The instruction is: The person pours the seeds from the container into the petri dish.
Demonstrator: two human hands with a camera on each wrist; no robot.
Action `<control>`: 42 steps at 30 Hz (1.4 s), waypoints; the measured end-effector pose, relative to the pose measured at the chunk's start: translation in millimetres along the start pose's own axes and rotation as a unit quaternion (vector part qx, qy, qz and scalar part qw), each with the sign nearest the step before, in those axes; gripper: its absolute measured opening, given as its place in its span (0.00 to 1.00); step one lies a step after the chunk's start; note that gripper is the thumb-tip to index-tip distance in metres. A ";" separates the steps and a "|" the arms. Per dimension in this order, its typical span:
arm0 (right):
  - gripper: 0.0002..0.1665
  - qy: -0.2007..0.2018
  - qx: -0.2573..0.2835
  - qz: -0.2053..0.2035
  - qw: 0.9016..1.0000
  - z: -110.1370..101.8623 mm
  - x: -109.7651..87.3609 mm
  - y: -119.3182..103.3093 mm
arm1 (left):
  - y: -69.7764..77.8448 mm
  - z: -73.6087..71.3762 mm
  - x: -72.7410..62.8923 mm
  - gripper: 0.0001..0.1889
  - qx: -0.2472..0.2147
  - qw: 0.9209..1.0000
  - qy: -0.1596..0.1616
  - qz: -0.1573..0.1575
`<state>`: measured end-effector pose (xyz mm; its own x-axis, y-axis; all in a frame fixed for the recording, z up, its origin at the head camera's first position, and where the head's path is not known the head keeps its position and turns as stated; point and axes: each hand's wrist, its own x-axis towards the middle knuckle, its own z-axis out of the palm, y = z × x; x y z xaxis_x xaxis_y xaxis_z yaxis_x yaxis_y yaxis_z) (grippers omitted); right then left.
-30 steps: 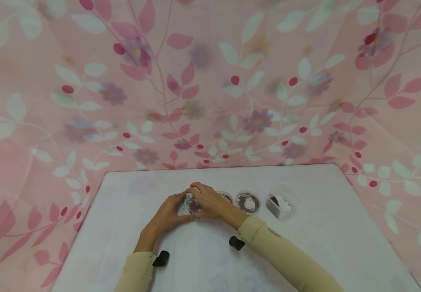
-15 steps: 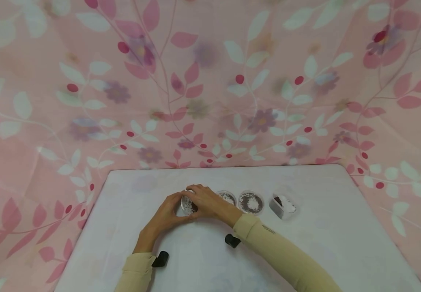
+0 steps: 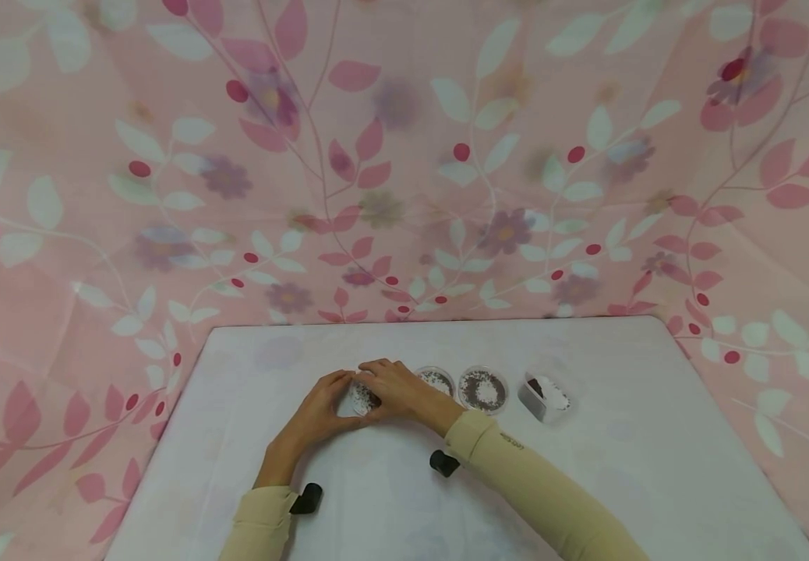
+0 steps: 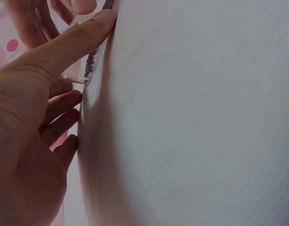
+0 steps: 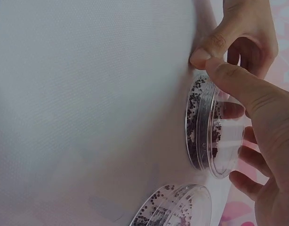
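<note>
A clear round petri dish [image 3: 365, 397] with dark and white grains sits between both hands on the white table. My left hand [image 3: 325, 411] holds its left side, thumb at the front and fingers behind. My right hand [image 3: 396, 393] grips it from the right, covering much of it in the head view. In the right wrist view the petri dish [image 5: 201, 127] shows two clear rims, with the thumbs close together at one end. The left wrist view shows the left thumb [image 4: 83, 37] against the dish wall [image 4: 90, 63], dark grains along its bottom.
Two more petri dishes stand to the right: one [image 3: 438, 380] partly behind the right hand, the other [image 3: 483, 389] beside it. Farther right is a clear box [image 3: 533, 403] holding white and dark material. A pink floral cloth [image 3: 404, 195] rises behind the table's back edge.
The dish between the hands looked more tilted a second ago and now shows less of its surface. Both hands stay around it. The head view has shifted slightly.
</note>
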<state>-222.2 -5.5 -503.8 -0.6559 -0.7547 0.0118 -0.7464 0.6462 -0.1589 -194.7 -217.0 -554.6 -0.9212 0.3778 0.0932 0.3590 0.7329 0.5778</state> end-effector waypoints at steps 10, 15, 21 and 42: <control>0.45 -0.008 -0.006 0.009 1.000 5.2 5.0 -3.4 | -5.8 1.1 -0.6 0.44 -0.001 1.000 0.007 0.014; 0.43 -0.006 -0.004 0.012 1.000 5.8 6.6 -4.3 | -6.0 1.0 -1.2 0.43 -0.011 1.000 0.009 0.018; 0.41 -0.008 0.009 0.007 1.000 8.6 6.9 -2.7 | -4.9 0.0 -0.7 0.44 -0.017 1.000 0.004 0.016; 0.40 -0.020 0.037 0.015 0.999 13.0 4.3 -4.5 | -5.3 -2.8 -2.6 0.45 -0.005 1.000 -0.013 0.001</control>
<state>-220.2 -13.2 -515.9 -0.6720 -0.7398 -0.0329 -0.7150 0.6598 -0.2311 -194.6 -223.5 -555.6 -0.9164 0.3935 0.0738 0.3590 0.7262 0.5863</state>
